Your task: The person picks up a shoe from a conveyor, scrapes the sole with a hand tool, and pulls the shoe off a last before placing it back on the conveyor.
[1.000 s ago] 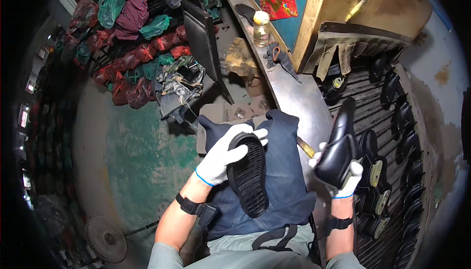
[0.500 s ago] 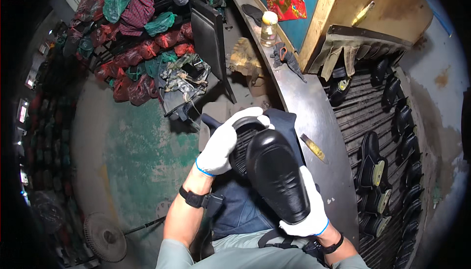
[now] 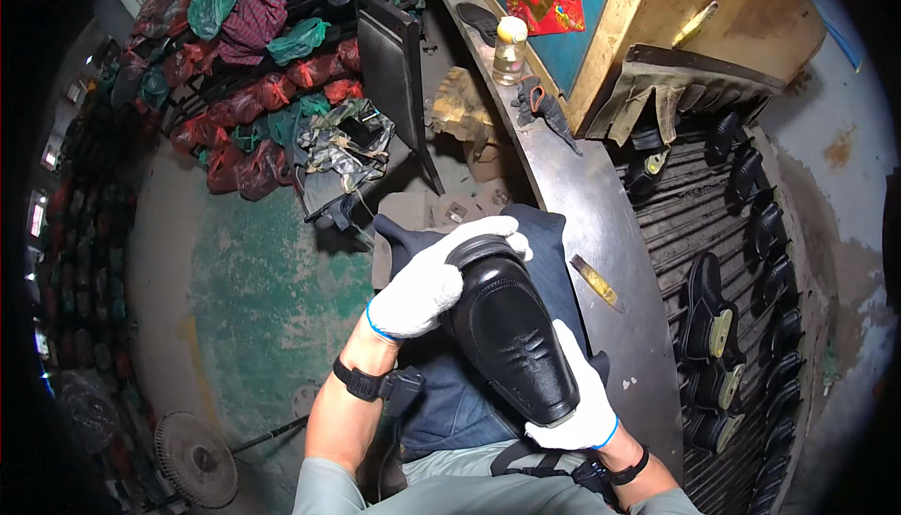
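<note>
In front of my body I hold a glossy black shoe upper (image 3: 511, 346) with a stitched oval seam and creases. Its far rounded end lies over a black shoe sole (image 3: 481, 250), whose rim shows past it. My left hand (image 3: 427, 280), in a white knit glove, is wrapped round the sole at the far left, fingers over its far edge. At the near right, my gloved right hand (image 3: 582, 402) grips the upper's near end. Whether the two parts touch all along is hidden. Dark blue cloth (image 3: 441, 402) covers my lap beneath them.
A curved metal bench (image 3: 601, 215) runs along my right, bearing a yellow-handled tool (image 3: 597, 282), a bottle (image 3: 510, 50) and a dark cloth (image 3: 544, 111). Beyond it, black shoes (image 3: 709, 327) lie on a slatted rack. To the left are a fan (image 3: 195, 459), a chair (image 3: 389, 83) and bagged bundles (image 3: 253, 92).
The sole and upper have come together: the sole's ridged inner face, visible before, is now covered by the upper. Both hands have shifted slightly, keeping their grips.
</note>
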`<move>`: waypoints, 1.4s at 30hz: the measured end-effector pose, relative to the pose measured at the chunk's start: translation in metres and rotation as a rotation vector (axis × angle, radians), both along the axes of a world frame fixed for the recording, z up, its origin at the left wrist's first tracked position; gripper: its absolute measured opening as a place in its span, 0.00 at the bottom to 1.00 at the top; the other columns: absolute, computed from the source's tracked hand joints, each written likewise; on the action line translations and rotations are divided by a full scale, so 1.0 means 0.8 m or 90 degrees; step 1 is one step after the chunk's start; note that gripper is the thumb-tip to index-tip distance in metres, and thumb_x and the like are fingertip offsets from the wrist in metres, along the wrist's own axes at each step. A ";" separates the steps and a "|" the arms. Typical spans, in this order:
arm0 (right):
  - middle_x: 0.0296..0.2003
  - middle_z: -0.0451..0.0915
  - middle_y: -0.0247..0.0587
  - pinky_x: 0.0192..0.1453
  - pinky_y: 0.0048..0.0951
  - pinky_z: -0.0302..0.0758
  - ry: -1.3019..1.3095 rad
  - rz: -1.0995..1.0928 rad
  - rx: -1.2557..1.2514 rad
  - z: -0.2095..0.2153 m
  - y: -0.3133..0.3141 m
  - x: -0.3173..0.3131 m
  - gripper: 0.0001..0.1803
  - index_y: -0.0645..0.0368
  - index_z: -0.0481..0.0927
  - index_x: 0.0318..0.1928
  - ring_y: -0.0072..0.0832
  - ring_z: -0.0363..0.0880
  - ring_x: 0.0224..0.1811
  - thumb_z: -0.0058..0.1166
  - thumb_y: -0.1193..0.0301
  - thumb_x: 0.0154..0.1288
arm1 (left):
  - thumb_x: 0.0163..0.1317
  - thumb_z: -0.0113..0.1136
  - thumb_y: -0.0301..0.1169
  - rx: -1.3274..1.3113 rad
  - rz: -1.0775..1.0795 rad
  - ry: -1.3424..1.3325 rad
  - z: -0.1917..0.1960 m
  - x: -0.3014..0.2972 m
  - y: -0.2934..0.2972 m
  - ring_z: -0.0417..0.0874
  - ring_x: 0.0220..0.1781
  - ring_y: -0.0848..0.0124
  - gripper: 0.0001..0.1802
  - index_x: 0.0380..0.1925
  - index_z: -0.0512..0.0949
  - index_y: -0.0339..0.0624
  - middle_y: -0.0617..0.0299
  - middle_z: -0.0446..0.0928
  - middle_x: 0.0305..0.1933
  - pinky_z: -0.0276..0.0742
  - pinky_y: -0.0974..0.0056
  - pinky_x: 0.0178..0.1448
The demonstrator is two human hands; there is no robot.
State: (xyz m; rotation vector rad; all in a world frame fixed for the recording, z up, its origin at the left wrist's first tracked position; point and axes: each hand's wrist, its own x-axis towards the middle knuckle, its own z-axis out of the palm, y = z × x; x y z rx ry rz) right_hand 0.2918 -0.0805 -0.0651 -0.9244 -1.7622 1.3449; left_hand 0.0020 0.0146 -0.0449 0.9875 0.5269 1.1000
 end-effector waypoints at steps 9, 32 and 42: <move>0.76 0.76 0.67 0.85 0.44 0.71 -0.005 0.018 0.059 -0.024 0.022 -0.011 0.64 0.79 0.60 0.83 0.53 0.79 0.77 0.81 0.64 0.52 | 0.56 0.88 0.57 -0.016 -0.002 -0.007 0.001 -0.012 -0.009 0.73 0.85 0.57 0.69 0.86 0.60 0.30 0.46 0.73 0.83 0.64 0.50 0.90; 0.49 0.91 0.33 0.58 0.25 0.82 -0.012 0.231 -0.314 0.047 0.191 -0.046 0.20 0.65 0.90 0.64 0.17 0.85 0.52 0.69 0.69 0.77 | 0.79 0.54 0.33 0.755 -0.078 0.875 -0.150 0.099 -0.223 0.66 0.89 0.62 0.31 0.80 0.71 0.44 0.58 0.61 0.92 0.65 0.58 0.90; 0.36 0.77 0.33 0.53 0.41 0.74 -0.162 0.526 0.279 0.069 0.103 -0.001 0.28 0.51 0.93 0.62 0.38 0.76 0.41 0.80 0.56 0.64 | 0.83 0.46 0.38 0.296 -0.023 0.779 -0.183 0.136 -0.270 0.65 0.90 0.64 0.32 0.84 0.66 0.50 0.58 0.67 0.88 0.57 0.56 0.94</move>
